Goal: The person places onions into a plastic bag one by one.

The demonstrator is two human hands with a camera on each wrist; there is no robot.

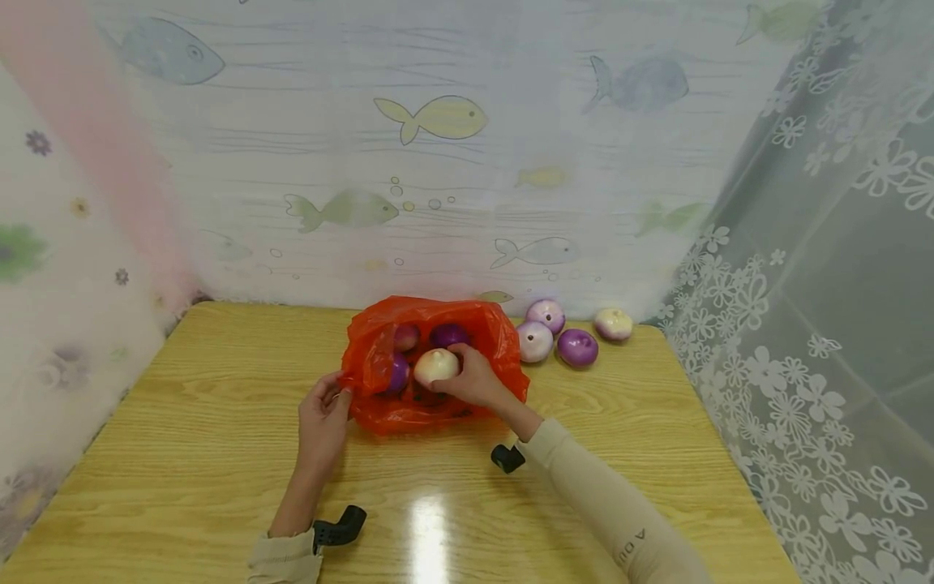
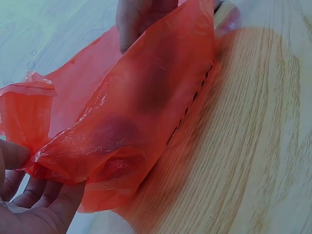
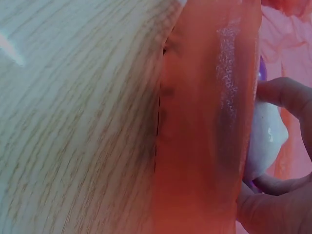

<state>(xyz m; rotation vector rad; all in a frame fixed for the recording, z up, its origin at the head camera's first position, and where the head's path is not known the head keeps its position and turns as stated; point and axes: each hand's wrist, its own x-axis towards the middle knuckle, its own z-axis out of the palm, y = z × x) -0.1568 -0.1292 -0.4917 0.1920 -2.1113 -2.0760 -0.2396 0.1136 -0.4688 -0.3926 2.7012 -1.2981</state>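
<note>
A red plastic bag (image 1: 409, 420) lies mouth-up on the table, with purple onions (image 1: 448, 333) inside. My left hand (image 1: 323, 422) pinches the bag's left edge between thumb and fingers; in the left wrist view the bag's film (image 2: 141, 105) bunches at the fingertips. Within the bag's mouth, my right hand (image 1: 477, 378) grips a pale onion (image 1: 434, 370), thumb on one side and fingers on the other. The right wrist view has this white onion (image 3: 264, 141) partly hidden behind the bag's near wall.
Right of the bag, two pale purple onions (image 1: 535, 341) sit close together, beside a dark purple onion (image 1: 577, 348) and a cream one (image 1: 613, 324). A fish-print curtain (image 1: 438, 203) hangs behind the wooden table (image 1: 233, 422). Flowered sheer fabric (image 1: 803, 381) hangs at the right.
</note>
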